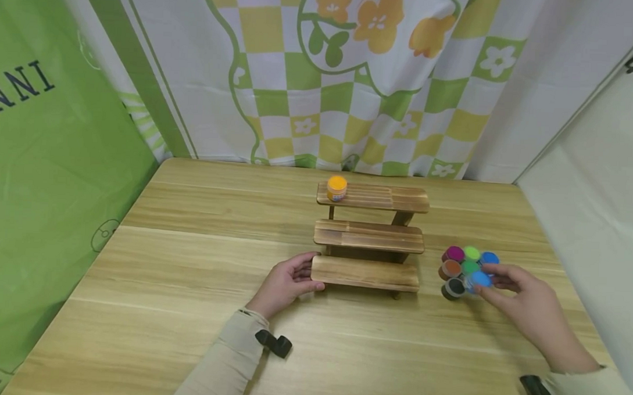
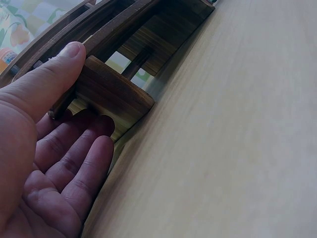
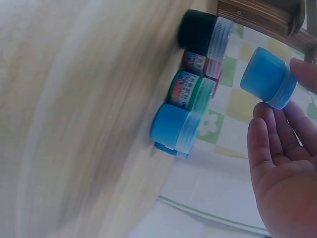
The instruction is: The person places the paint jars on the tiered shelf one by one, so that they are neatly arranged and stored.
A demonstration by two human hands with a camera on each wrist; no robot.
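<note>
At mid-frame the left hand (image 1: 284,285) loosely grips a three-tier brown wooden stand (image 1: 366,273) by its lower left end, likely steadying it, while at frame right the right hand (image 1: 530,301) pinches a round light-blue plastic jar (image 1: 479,279) clear of small coloured jars (image 1: 470,267).

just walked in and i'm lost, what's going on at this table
A person's right hand holds a light blue jar above the table, by a cluster of other jars to the right of a wooden stand. The left hand holds the left end of its lowest step. An orange jar stands on the top step.
</note>
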